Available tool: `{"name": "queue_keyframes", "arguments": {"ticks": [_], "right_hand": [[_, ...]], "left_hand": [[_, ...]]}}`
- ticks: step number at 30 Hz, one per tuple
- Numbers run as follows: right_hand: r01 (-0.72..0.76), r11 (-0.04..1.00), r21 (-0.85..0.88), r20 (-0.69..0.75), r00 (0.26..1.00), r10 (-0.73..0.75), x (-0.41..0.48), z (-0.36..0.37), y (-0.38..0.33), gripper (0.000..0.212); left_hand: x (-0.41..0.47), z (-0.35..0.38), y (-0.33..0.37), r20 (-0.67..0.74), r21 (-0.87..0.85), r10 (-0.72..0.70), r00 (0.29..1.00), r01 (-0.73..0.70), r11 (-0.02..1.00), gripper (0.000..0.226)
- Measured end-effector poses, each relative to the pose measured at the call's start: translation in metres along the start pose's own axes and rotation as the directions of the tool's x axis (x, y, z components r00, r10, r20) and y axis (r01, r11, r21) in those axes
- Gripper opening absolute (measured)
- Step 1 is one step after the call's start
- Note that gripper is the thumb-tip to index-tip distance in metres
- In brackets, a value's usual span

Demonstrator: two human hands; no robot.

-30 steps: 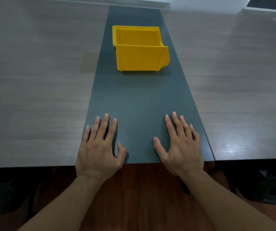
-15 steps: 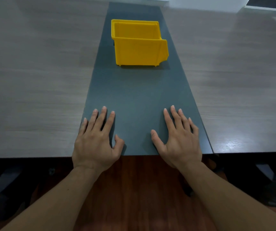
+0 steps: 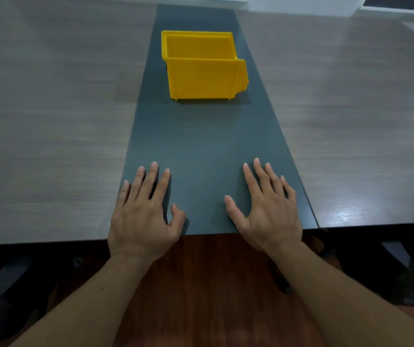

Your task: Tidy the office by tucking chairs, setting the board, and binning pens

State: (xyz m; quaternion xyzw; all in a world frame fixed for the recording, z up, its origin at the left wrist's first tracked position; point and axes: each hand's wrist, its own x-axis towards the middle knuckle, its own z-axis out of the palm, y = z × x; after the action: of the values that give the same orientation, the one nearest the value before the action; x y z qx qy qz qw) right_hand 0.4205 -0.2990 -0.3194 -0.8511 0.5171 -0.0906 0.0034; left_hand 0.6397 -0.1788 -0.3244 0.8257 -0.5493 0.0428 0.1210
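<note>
A yellow plastic bin [image 3: 202,68] stands upright on the dark grey centre strip [image 3: 206,141] of the table, towards the far end; what I see of its inside holds nothing. My left hand [image 3: 143,216] lies flat, fingers spread, on the strip's near left corner. My right hand [image 3: 267,209] lies flat the same way near the right corner. Both palms rest on the surface and hold nothing. No pens, chairs or board show clearly.
Light wood-grain table tops [image 3: 51,121] flank the strip on both sides. The table's near edge runs just under my wrists, with red-brown wooden floor [image 3: 201,296] below. Dark shapes, possibly chair bases [image 3: 401,279], sit in shadow under the table at left and right.
Both hands stay flat in the same spots on the strip. The view shifted slightly up and then back down; the bin has not moved on the table.
</note>
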Motion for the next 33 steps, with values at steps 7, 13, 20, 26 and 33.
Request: {"name": "queue_keyframes", "arguments": {"ticks": [7, 13, 20, 26, 33], "right_hand": [[-0.01, 1.0, 0.01, 0.005, 1.0, 0.01, 0.002, 0.0, 0.0, 0.085], [-0.018, 1.0, 0.005, 0.075, 0.997, 0.017, 0.006, -0.01, -0.002, 0.087], [-0.035, 0.999, 0.006, 0.179, 0.983, 0.034, 0.012, -0.025, -0.006, 0.09], [-0.034, 0.999, 0.014, 0.246, 0.969, 0.03, 0.016, -0.032, -0.007, 0.09], [-0.047, 0.996, 0.072, 0.33, 0.944, 0.021, 0.021, -0.039, -0.005, 0.09]], "left_hand": [[0.003, -0.001, -0.003, 0.031, -0.005, 0.001, 1.0, -0.001, 1.0, 0.077], [0.009, -0.01, -0.001, 0.092, -0.003, -0.012, 0.996, 0.012, 1.0, 0.077], [0.015, -0.023, 0.004, 0.178, -0.013, -0.042, 0.983, 0.046, 0.999, 0.08], [0.018, -0.028, 0.005, 0.235, -0.022, -0.053, 0.971, 0.06, 0.998, 0.082], [0.022, -0.034, 0.004, 0.284, -0.041, -0.054, 0.957, 0.069, 0.997, 0.086]]}}
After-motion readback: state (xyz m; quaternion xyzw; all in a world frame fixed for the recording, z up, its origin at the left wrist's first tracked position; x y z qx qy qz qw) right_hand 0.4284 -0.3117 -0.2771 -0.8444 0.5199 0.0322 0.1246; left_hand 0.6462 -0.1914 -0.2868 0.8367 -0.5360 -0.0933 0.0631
